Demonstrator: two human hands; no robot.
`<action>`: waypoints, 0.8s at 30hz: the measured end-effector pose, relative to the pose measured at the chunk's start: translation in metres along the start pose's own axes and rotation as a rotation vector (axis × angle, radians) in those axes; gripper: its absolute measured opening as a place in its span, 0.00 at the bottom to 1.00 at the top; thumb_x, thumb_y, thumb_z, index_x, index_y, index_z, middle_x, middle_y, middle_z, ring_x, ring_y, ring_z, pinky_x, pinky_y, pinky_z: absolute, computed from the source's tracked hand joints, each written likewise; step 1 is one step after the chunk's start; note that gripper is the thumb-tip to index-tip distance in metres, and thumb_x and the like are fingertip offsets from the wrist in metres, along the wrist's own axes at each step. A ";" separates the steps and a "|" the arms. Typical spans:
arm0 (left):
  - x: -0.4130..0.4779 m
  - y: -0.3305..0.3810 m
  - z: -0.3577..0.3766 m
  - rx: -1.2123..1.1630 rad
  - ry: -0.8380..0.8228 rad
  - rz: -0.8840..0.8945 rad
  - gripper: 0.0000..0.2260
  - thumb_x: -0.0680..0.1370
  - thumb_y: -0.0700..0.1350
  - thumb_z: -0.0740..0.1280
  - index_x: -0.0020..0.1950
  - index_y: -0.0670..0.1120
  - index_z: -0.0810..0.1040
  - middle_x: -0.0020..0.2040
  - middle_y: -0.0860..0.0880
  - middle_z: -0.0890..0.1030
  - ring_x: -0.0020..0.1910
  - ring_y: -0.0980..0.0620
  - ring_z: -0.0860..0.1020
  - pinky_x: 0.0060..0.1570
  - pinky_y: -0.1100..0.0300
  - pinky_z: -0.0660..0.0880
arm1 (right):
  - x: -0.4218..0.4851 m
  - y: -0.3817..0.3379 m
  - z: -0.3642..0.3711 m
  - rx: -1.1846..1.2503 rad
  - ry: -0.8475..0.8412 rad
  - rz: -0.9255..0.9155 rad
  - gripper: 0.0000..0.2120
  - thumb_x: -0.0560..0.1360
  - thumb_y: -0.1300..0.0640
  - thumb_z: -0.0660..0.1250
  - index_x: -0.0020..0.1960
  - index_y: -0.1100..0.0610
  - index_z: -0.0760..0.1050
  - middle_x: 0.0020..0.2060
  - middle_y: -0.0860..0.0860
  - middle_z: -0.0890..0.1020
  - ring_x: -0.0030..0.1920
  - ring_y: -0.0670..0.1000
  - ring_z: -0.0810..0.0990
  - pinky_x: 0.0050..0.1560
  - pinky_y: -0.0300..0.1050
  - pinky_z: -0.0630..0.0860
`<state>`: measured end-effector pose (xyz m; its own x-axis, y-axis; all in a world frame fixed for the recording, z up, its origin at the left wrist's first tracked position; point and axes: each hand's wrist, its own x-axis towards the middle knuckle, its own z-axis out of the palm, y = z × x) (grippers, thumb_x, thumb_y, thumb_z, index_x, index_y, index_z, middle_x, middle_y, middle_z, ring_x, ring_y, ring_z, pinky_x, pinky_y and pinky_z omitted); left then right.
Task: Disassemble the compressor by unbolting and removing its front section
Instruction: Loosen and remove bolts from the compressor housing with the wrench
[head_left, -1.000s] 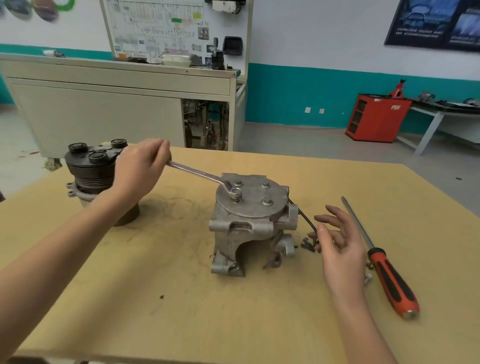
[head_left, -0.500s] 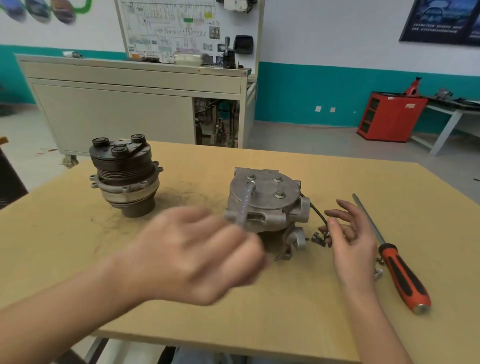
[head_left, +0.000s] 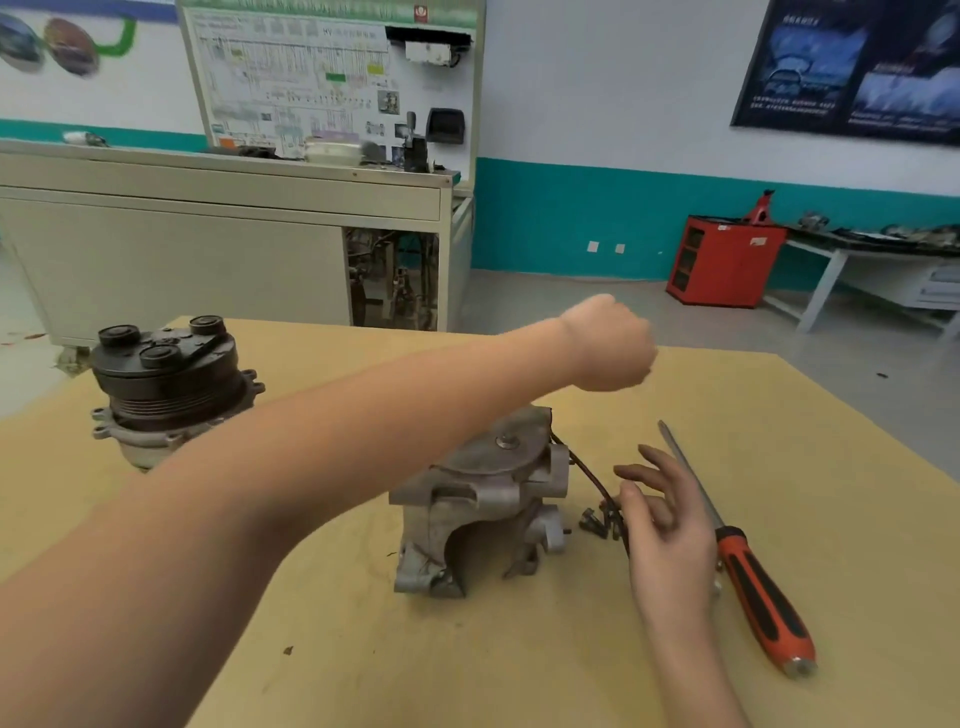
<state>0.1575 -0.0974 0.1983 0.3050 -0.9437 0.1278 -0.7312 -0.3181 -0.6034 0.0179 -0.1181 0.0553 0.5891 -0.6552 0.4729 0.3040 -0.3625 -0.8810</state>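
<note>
The grey compressor body (head_left: 483, 504) stands on the yellow table (head_left: 519, 665), one bolt (head_left: 508, 441) showing on its top plate. My left forearm reaches across that plate. My left hand (head_left: 608, 348) is curled into a fist just beyond the housing on its far right side; the wrench it was swinging is hidden under the hand and arm. My right hand (head_left: 665, 525) lies relaxed with fingers spread on the table to the right of the body, beside its black wire and small connectors (head_left: 597, 519).
A black pulley and clutch unit (head_left: 166, 384) stands at the table's far left. An orange-handled screwdriver (head_left: 758, 587) lies to the right of my right hand. Behind the table are a beige bench (head_left: 208, 244) and a red cabinet (head_left: 727, 260).
My left hand swept the wrench round the top plate, from the far left, past the near side, to the far right. My right hand stayed put.
</note>
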 end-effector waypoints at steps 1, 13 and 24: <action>-0.002 -0.016 0.009 -0.007 0.002 -0.066 0.15 0.84 0.48 0.52 0.47 0.45 0.75 0.40 0.48 0.73 0.37 0.46 0.71 0.33 0.57 0.63 | 0.000 0.002 0.000 -0.001 -0.005 -0.010 0.19 0.76 0.65 0.63 0.54 0.40 0.71 0.46 0.42 0.81 0.41 0.39 0.80 0.37 0.26 0.72; -0.162 -0.116 0.104 -0.634 0.207 -0.881 0.22 0.83 0.53 0.54 0.36 0.43 0.77 0.33 0.45 0.79 0.31 0.47 0.76 0.31 0.60 0.69 | -0.001 0.004 0.002 -0.048 -0.011 -0.040 0.20 0.76 0.65 0.64 0.54 0.39 0.71 0.45 0.40 0.81 0.38 0.40 0.79 0.35 0.27 0.72; -0.292 -0.012 0.068 -0.471 1.000 -0.647 0.20 0.83 0.41 0.55 0.42 0.35 0.83 0.37 0.42 0.83 0.38 0.57 0.76 0.33 0.56 0.72 | -0.002 0.005 0.004 -0.082 -0.048 -0.030 0.21 0.76 0.63 0.63 0.53 0.35 0.71 0.45 0.40 0.81 0.40 0.48 0.82 0.37 0.33 0.75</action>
<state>0.1184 0.1884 0.1142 0.2450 -0.1974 0.9492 -0.8289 -0.5505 0.0995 0.0207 -0.1160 0.0495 0.6168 -0.6114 0.4957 0.2611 -0.4352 -0.8616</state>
